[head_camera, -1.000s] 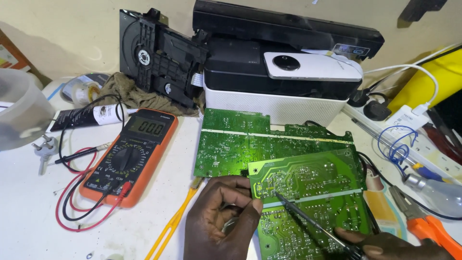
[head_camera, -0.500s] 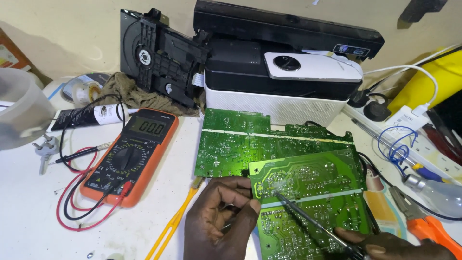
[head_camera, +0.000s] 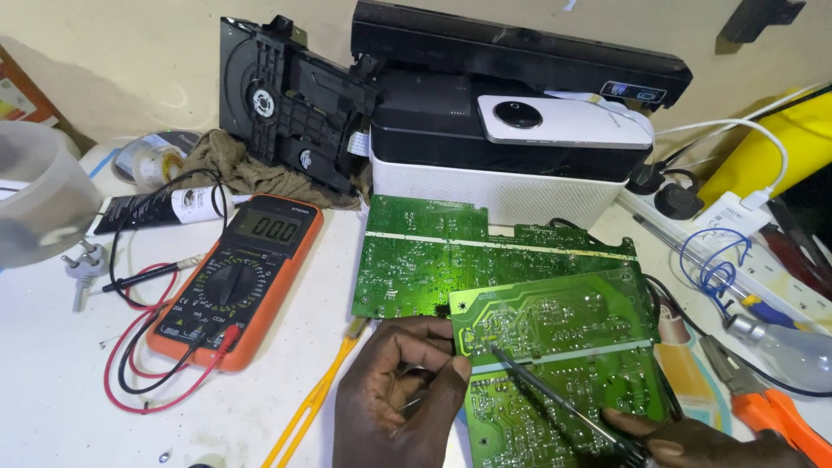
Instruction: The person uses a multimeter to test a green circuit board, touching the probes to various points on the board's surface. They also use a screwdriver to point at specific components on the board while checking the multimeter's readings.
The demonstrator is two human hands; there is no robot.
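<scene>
Soldering iron (head_camera: 555,399) tip unmoved on small green board (head_camera: 563,364) since before; right hand (head_camera: 702,444) grips it, left hand (head_camera: 403,407) pinches solder wire at the board's left edge.

— What stood behind the bench?
— A plain cream wall (head_camera: 130,52), evenly lit.
— And the surface?
— A white tabletop (head_camera: 52,381), scuffed, running to the wall's foot.

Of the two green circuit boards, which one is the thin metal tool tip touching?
The smaller green circuit board lying on top, nearer the hands; the larger green circuit board lies flat beneath it, untouched by the thin metal tool.
</scene>
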